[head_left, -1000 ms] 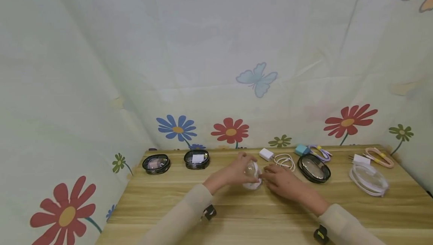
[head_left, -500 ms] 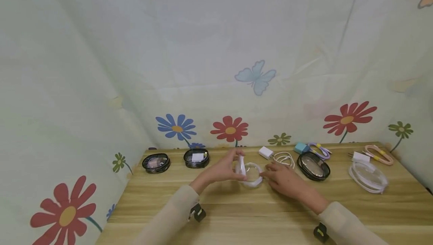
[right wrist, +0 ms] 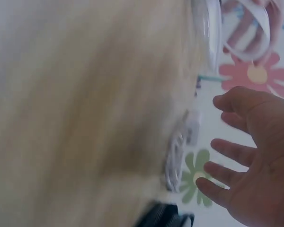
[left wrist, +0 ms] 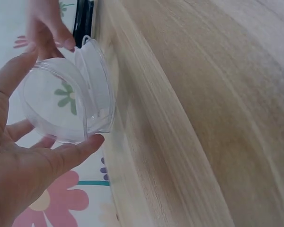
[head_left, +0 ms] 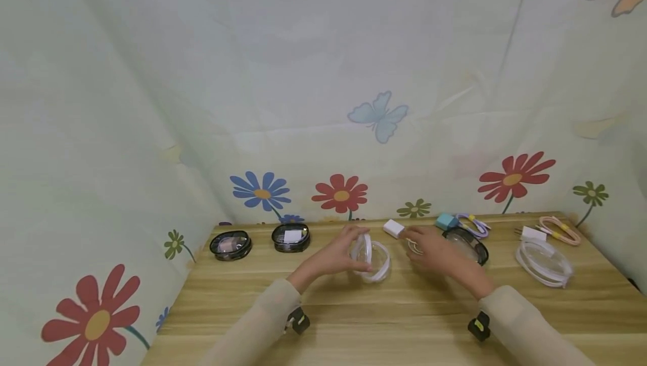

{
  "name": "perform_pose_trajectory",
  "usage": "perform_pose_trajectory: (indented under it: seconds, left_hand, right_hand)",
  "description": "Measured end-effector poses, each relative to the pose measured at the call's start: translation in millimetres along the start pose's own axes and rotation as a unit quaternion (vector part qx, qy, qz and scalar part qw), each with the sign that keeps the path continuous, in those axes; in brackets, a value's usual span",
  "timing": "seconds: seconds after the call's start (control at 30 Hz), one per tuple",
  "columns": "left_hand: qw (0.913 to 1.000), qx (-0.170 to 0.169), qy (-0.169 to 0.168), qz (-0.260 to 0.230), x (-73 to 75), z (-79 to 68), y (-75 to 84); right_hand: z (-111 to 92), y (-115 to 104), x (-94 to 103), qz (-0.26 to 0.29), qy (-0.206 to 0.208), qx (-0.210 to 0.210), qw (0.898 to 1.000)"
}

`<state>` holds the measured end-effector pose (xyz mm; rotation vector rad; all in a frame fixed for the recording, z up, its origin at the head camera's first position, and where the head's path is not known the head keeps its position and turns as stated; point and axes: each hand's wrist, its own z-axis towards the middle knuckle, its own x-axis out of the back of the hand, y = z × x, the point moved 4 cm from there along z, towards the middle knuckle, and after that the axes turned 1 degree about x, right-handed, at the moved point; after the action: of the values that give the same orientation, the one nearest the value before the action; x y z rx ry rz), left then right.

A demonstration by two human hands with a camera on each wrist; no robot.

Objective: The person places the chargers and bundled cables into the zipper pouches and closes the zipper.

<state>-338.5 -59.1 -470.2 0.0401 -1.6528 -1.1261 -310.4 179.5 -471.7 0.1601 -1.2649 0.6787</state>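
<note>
My left hand (head_left: 331, 255) holds a small clear zip case with white trim (head_left: 380, 277) by its raised lid, thumb on one side and fingers on the other. The case stands unzipped on the wooden table, and in the left wrist view its clear walls (left wrist: 61, 99) show nothing inside. My right hand (head_left: 438, 251) is over a coiled white charging cable (head_left: 414, 247), which it partly hides. In the right wrist view its fingers are spread and hold nothing, with the cable (right wrist: 173, 165) below them. A white charger plug (head_left: 393, 228) lies just beyond.
Two black-trimmed clear cases (head_left: 230, 245) with things inside stand at the left. Right of my right hand are another black-trimmed case (head_left: 467, 247), a teal plug (head_left: 447, 220) and a purple cable (head_left: 474, 225). Farther right lie a white-trimmed case (head_left: 545, 265), white plug (head_left: 534, 234) and peach cable (head_left: 560, 230).
My left hand has swung the case's lid up and leftward. My right hand has left the case's edge and moved right, over the white cable.
</note>
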Motion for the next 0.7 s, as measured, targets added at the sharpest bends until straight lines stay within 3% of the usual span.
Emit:
perform_pose_trajectory:
  seconds: [0.27,0.5,0.6,0.7]
  left_hand:
    - [0.9999,-0.004,0.006,0.007,1.9,0.7,1.8]
    - [0.9998,-0.005,0.007,0.018,-2.1,2.9,3.0]
    - [0.9997,-0.011,0.004,0.022,-3.8,5.0,3.2]
    - [0.9997,-0.01,0.004,0.023,-3.8,5.6,3.3]
  right_hand:
    - [16,32,2.8,-0.019,-0.118,-0.036,0.992]
    - [22,39,1.7,-0.043,-0.245,-0.065,0.966]
    - [23,38,3.7,-0.058,-0.26,-0.042,0.963]
    - [24,37,3.0,-0.057,-0.248,-0.022,0.967]
